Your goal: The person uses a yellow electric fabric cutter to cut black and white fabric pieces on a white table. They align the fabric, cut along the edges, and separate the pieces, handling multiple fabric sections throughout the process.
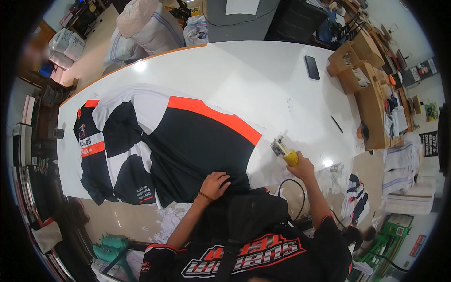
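My left hand rests palm-down, fingers apart, on a black fabric panel with a red band along its upper edge. This panel lies beside other printed fabric pieces in black, white and red, spread over the white table. At the panel's right, my right hand grips a yellow-handled electric cutter with a metal head, held over the bare tabletop. A black cable loops down near the cutter.
A phone and a dark pen lie on the table's right part. Cardboard boxes and a wooden unit crowd that end. Sacks stand past the far edge; fabric scraps lie on the floor at the lower right.
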Available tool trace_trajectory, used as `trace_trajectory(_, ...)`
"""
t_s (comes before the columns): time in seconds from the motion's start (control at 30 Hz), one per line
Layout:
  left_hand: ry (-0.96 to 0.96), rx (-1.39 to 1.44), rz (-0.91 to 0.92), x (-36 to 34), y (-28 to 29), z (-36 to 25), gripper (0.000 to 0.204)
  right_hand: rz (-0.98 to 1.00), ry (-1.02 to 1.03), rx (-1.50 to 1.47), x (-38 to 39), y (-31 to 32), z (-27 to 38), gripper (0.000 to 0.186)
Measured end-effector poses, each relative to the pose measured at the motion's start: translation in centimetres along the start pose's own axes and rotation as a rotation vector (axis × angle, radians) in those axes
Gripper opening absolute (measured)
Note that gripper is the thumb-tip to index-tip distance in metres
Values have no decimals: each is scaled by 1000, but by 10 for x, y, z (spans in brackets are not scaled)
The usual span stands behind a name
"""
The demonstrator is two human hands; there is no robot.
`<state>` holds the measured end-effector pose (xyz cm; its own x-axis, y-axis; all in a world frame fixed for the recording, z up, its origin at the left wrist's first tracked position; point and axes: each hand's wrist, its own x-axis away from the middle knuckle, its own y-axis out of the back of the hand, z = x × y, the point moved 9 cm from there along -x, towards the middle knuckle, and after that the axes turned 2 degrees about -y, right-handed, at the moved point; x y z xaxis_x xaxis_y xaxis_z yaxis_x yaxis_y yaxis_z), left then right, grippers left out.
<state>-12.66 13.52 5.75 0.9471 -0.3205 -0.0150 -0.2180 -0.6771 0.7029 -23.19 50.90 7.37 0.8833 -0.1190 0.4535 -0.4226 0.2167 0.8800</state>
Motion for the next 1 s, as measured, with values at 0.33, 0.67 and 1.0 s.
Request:
trace_trajectory(0.33, 98, 70, -194, -10, 61, 13, 20, 39, 93, 98, -43, 4, 37, 71)
trace_trajectory(0.67, 309, 75, -334, 47, 75, 45, 19, 66, 135, 152, -63, 14, 65, 71)
trace_trajectory(1.0, 476, 201, -432, 93, 81, 51, 19, 41, 213, 161, -81, 21, 101, 71)
